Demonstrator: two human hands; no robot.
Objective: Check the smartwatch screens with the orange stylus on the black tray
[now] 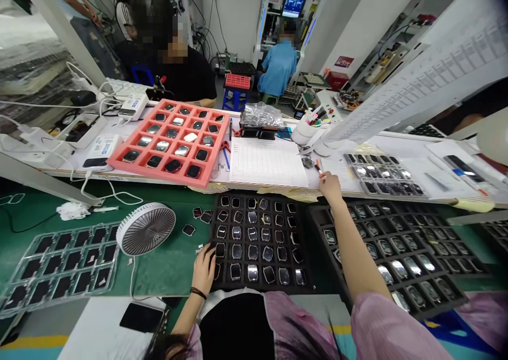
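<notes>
A black foam tray (257, 243) in front of me holds rows of square smartwatch bodies, some with bright screens. My left hand (204, 269), a dark band at its wrist, rests on the tray's left edge with fingers spread beside a watch body (220, 250). Stretched forward to the shelf, my right hand (330, 186) has its fingers closed around the near end of an orange pen (318, 167). A printed form (268, 161) lies on the shelf to the left of that hand. Several loose watch bodies (189, 229) lie left of the tray.
A pink foam tray (170, 143) of watch parts sits on the shelf. Left on the bench are a white fan (146, 227) and a clear plastic tray (63, 264). More watches fill a black tray (391, 254) at right. A pen cup (305, 129) stands behind the form. Other people work beyond.
</notes>
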